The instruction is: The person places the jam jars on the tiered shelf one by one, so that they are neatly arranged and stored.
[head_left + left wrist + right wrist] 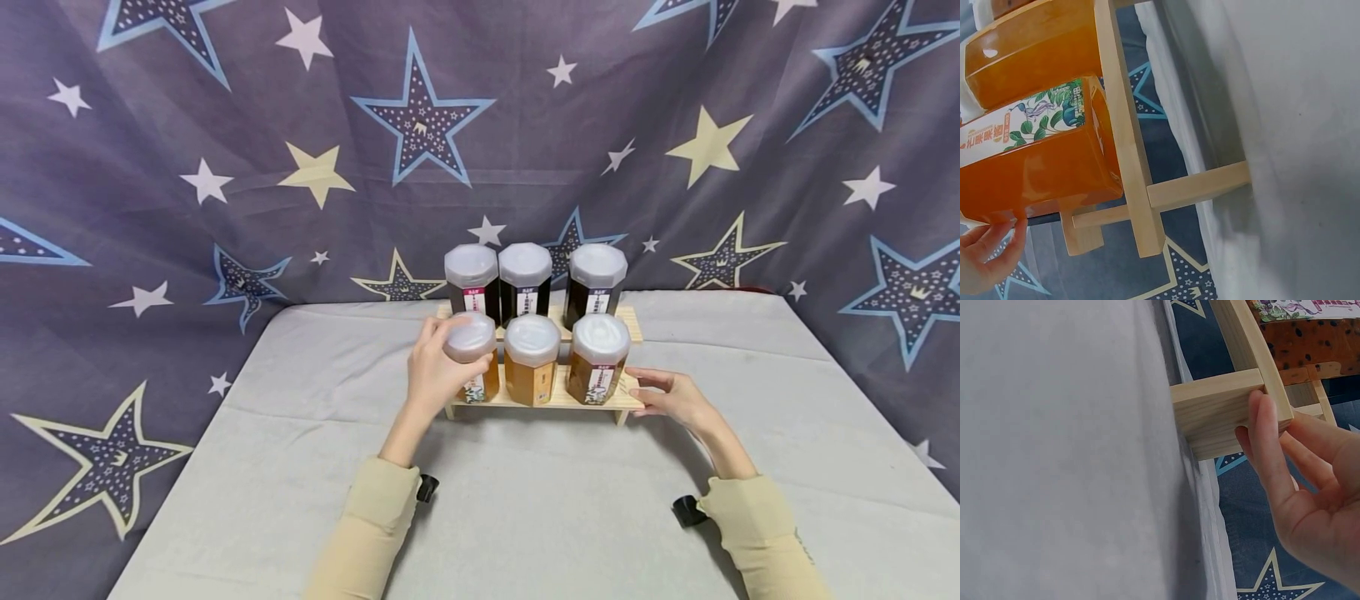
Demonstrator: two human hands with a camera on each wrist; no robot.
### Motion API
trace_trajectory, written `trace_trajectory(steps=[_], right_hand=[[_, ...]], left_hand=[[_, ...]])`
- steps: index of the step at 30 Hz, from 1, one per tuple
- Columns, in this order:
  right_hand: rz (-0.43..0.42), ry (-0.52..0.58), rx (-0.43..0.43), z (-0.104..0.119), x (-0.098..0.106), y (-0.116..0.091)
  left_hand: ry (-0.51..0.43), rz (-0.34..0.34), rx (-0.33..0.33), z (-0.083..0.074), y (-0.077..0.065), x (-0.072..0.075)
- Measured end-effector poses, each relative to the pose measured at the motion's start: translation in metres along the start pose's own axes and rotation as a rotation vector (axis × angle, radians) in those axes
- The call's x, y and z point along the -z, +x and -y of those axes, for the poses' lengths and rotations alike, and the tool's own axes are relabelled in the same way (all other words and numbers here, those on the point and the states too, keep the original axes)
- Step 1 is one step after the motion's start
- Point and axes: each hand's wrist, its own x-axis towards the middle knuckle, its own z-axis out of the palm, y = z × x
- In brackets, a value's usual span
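Observation:
A two-tier wooden rack (562, 400) bears jars with white lids. My left hand (437, 362) grips the amber jar (480, 383) at the front left, thumb and fingers round its lid. In the left wrist view, fingertips (1017, 228) touch that jar's side near the lid; its label (1029, 122) shows leaves and a bird. My right hand (675, 400) holds the rack's right front corner. In the right wrist view, its fingers (1266, 431) lie on both sides of the wooden end (1282, 403). The jar's base stands on the front tier.
Two more amber jars, a middle one (531, 367) and a right one (597, 367), share the front tier. Behind them stand three dark jars (525, 287). The rack rests on a grey cloth-covered table (540, 517), before a star-patterned curtain (495, 100).

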Motion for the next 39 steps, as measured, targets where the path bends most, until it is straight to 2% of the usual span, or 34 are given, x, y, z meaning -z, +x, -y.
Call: trace_trajectory(steps=[14,24,35,39], right_hand=[[-0.006,-0.01,0.002,0.0001,-0.0002,-0.0003],[-0.006,-0.011,-0.003,0.0022,0.0001,-0.001],[-0.013,-0.008,-0.006,0.0035,-0.0021,-0.0019],[-0.022,-0.029,-0.005,0.0057,-0.002,-0.004]], left_hand=[[-0.008,0.01,-0.008,0.0044,-0.0008,-0.007],[-0.041,0.076,0.029,0.0023,-0.0011,-0.0052],[-0.064,0.096,0.017,0.0039,-0.0043,-0.0026],[-0.095,0.092,-0.009,0.0045,-0.0064,-0.0033]])
